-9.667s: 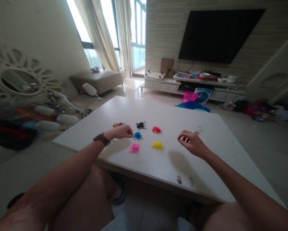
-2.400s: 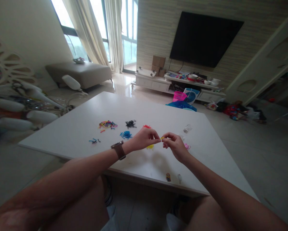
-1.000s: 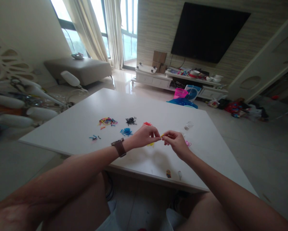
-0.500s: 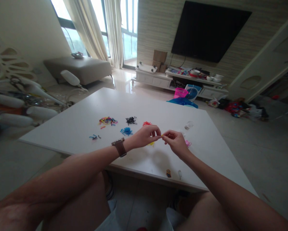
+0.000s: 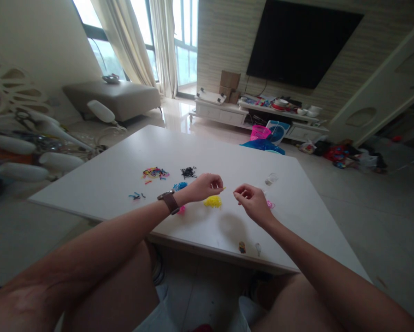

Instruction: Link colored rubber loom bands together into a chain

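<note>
My left hand (image 5: 207, 188), with a brown watch on its wrist, pinches a small yellow rubber band (image 5: 224, 188) at its fingertips. Below that hand lies a pile of yellow rubber bands (image 5: 213, 202). To the right, apart from the left, my right hand (image 5: 252, 203) has thumb and fingers closed together; whatever may be between them is too small to make out. Beside the left wrist are blue bands (image 5: 180, 186), partly covered, and pink bands (image 5: 181, 210). More pink bands (image 5: 270, 204) show behind the right hand.
The white table (image 5: 113, 184) also carries black bands (image 5: 188, 172), mixed-colour bands (image 5: 155, 173), a few dark and blue pieces (image 5: 136, 196) and a clear item (image 5: 271, 179). Near its front edge lie a yellow-and-blue cartoon charm (image 5: 242, 247) and a clear piece (image 5: 258, 249).
My hands were touching around a yellow bit and are now apart. The left has shifted left and up with the band, baring the yellow pile. The red pile is now hidden behind it.
</note>
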Motion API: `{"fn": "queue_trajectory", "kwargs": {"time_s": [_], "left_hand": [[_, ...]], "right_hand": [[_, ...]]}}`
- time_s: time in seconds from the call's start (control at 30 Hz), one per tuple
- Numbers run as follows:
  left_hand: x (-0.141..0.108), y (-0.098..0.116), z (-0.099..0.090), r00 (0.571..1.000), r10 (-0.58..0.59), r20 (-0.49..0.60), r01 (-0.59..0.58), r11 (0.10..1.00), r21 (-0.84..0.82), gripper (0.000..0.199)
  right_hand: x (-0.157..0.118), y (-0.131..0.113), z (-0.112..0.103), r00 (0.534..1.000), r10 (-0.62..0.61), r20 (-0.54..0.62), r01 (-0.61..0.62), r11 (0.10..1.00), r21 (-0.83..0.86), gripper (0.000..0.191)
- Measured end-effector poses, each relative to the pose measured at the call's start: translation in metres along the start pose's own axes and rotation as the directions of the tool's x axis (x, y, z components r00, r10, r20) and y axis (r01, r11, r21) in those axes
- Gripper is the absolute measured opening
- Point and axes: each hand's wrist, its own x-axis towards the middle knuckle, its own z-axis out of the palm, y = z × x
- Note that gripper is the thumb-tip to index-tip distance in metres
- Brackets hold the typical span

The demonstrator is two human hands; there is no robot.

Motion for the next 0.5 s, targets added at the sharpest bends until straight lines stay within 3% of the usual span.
{"fn": "queue_trajectory", "kwargs": {"time_s": [0.2, 0.4, 0.5], "left_hand": [[0.001, -0.037, 0.001, 0.989, -0.074, 0.124, 0.051, 0.983, 0.176, 0.008], [0.003, -0.043, 0.007, 0.968, -0.124, 0.216, 0.046, 0.943, 0.331, 0.011], [0.007, -0.047, 0.003, 0.97, -0.137, 0.199, 0.056, 0.928, 0.369, 0.01]], "right_hand": [[0.0, -0.001, -0.002, 0.999, -0.031, 0.033, 0.034, 0.996, -0.08, 0.011], [-0.001, -0.003, -0.005, 0.997, -0.038, 0.061, 0.046, 0.99, -0.134, 0.01], [0.0, 0.0, -0.007, 0.996, -0.051, 0.073, 0.062, 0.985, -0.161, 0.009]]}}
